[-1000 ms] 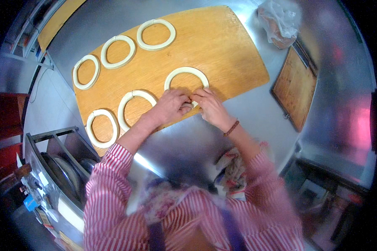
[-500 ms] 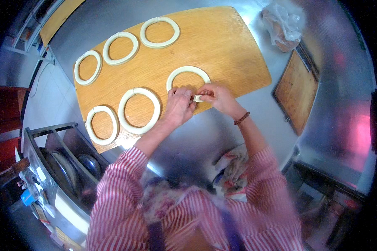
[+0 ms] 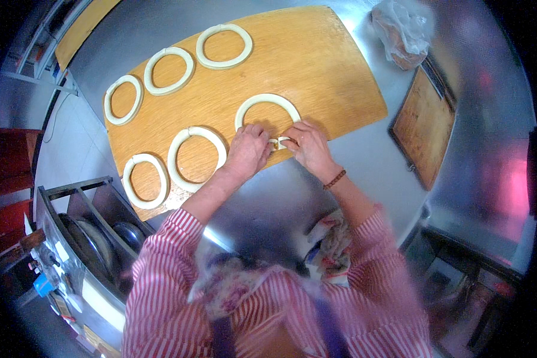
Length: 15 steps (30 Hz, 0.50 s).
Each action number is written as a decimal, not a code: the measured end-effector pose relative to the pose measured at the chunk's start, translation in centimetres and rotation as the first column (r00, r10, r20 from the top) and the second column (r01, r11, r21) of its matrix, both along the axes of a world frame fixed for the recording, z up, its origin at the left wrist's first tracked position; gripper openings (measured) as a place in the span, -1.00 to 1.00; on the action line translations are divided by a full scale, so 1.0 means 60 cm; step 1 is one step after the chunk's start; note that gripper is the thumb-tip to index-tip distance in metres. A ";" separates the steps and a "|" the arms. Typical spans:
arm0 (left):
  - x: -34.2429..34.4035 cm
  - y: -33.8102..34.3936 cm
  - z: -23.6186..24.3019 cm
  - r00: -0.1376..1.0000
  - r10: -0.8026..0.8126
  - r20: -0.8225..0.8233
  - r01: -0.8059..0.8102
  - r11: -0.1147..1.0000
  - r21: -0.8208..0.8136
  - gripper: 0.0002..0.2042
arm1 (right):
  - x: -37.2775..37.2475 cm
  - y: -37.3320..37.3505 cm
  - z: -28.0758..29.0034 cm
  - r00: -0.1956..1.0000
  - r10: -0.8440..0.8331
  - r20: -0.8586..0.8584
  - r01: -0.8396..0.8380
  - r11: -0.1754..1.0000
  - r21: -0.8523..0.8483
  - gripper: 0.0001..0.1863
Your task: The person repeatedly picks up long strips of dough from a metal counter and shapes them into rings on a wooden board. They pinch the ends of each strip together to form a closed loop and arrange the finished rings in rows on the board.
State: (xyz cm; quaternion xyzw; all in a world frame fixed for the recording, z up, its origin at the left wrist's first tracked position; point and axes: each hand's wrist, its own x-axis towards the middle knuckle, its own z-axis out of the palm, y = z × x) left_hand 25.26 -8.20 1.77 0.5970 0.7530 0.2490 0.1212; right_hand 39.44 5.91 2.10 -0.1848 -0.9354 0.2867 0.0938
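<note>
A pale dough ring (image 3: 268,99) lies at the near edge of a wooden board (image 3: 316,59). Its two ends face each other with a small gap on the near side. My left hand (image 3: 249,149) is closed around the left end, and my right hand (image 3: 311,150) pinches the right end. Part of the ring is hidden under my fingers. Left of it on the board lie two more dough rings, a larger one (image 3: 172,158) and a smaller one (image 3: 127,182). Three dough rings, one of them at the top middle (image 3: 249,45), form a row along the far side.
The board rests on a metal table (image 3: 262,203). To the right are a clear plastic bag (image 3: 403,33) and a smaller wooden board (image 3: 426,125). A crumpled cloth (image 3: 330,244) lies near my body. At the lower left stands a metal rack (image 3: 80,191) with round dark pans.
My right hand has turned and shifted slightly down, and a gap now shows between the ring's two ends. The left hand has moved a little left and down.
</note>
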 end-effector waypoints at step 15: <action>0.010 0.002 -0.021 0.974 0.159 0.161 -0.178 0.978 0.111 -0.82 | -0.014 -0.016 0.002 0.986 -0.168 -0.006 0.168 0.986 -0.010 -0.85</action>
